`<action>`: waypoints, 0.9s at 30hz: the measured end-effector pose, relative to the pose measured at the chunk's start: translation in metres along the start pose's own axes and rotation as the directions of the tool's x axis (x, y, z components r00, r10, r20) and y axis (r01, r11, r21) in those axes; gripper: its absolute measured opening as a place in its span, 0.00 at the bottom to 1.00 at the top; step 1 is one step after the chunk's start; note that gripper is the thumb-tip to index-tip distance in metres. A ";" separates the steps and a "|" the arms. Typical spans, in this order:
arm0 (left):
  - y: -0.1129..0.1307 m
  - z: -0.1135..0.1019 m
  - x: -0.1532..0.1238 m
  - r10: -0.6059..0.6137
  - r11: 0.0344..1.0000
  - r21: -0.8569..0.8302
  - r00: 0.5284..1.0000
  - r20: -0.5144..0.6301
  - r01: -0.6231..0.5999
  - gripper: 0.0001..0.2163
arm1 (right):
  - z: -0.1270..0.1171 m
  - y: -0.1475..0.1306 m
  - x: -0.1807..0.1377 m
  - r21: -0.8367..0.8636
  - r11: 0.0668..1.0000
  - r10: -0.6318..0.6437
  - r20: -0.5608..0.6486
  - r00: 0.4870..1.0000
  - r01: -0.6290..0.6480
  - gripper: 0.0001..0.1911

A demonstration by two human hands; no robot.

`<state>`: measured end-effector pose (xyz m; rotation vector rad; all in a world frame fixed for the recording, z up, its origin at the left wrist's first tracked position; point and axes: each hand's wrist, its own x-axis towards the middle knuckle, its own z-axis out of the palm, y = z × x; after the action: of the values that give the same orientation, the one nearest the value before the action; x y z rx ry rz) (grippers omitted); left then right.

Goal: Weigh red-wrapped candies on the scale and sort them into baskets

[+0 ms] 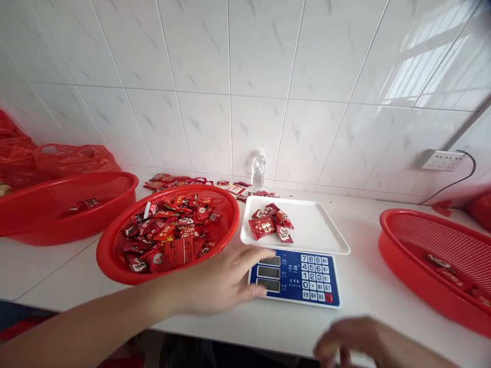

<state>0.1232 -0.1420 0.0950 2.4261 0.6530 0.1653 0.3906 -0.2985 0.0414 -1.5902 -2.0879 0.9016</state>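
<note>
My left hand (230, 278) reaches over the left edge of the blue digital scale (295, 278), thumb and fingers apart, holding nothing. Several red candy packets (270, 223) lie in a small pile on the left part of the scale's white tray (318, 225). Beside my left forearm, the red plastic basket (226, 204) holds a heap of small red and dark wrapped packets (169, 232). My right hand (353, 340) is low at the counter's front edge, near the scale, blurred by motion with its fingers bent. Whether anything is in it I cannot make out.
At the left stands another red basket (49, 225) with a few packets, red plastic bags (76, 158) behind it. A third red basket (418, 276) is at the right. Along the tiled wall are a clear bottle (259, 171), loose red packets (172, 180) and a corded power socket (443, 160).
</note>
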 end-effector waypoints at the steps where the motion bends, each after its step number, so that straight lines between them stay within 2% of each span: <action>1: 0.000 -0.003 0.022 0.082 0.995 0.065 0.996 -0.028 -0.080 0.25 | -0.009 0.000 0.013 -0.016 1.000 -0.008 -0.028 1.000 0.008 0.15; 3: -0.008 -0.006 0.066 0.146 0.969 0.206 0.988 -0.043 -0.135 0.31 | -0.026 0.005 0.046 -0.125 0.992 -0.019 -0.199 0.980 -0.006 0.20; 5: -0.024 -0.008 0.108 0.071 0.945 0.320 0.997 0.014 -0.071 0.40 | -0.038 0.017 0.084 -0.245 0.969 -0.050 -0.354 0.934 -0.041 0.26; 7: -0.040 -0.009 0.139 -0.083 0.906 0.421 0.994 0.072 0.045 0.49 | -0.044 0.031 0.118 -0.254 0.963 0.001 -0.321 0.947 -0.087 0.33; 9: -0.053 -0.012 0.158 -0.206 0.879 0.456 0.974 0.097 0.140 0.54 | -0.047 0.041 0.142 -0.255 0.962 0.032 -0.259 0.965 -0.100 0.40; 11: -0.060 -0.013 0.166 -0.228 0.880 0.443 0.970 0.080 0.170 0.53 | -0.047 0.046 0.157 -0.284 0.954 0.022 -0.245 0.969 -0.093 0.42; 13: -0.065 -0.013 0.167 -0.180 0.896 0.418 0.983 0.031 0.150 0.48 | -0.047 0.047 0.165 -0.288 0.955 -0.011 -0.260 0.966 -0.066 0.40; 18: -0.074 -0.008 0.169 -0.048 0.970 0.235 0.996 -0.072 0.063 0.28 | -0.048 0.046 0.174 -0.229 0.970 -0.006 -0.359 0.933 -0.082 0.22; 22: -0.078 -0.002 0.173 -0.107 0.994 -0.007 0.990 -0.088 0.106 0.17 | -0.046 0.049 0.179 -0.124 0.989 0.019 -0.430 0.902 -0.080 0.14; 25: -0.079 0.001 0.173 -0.154 0.948 -0.290 0.987 -0.053 0.133 0.16 | -0.047 0.049 0.181 0.024 0.996 0.086 -0.460 0.884 -0.085 0.11; 27: -0.078 0.001 0.172 -0.183 0.898 -0.420 0.980 -0.080 0.133 0.24 | -0.050 0.047 0.182 0.132 0.988 0.129 -0.467 0.875 -0.076 0.10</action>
<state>0.2407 -0.0047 0.0412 1.9572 0.7784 0.3457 0.4012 -0.1043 0.0299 -1.6721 -1.5982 0.5672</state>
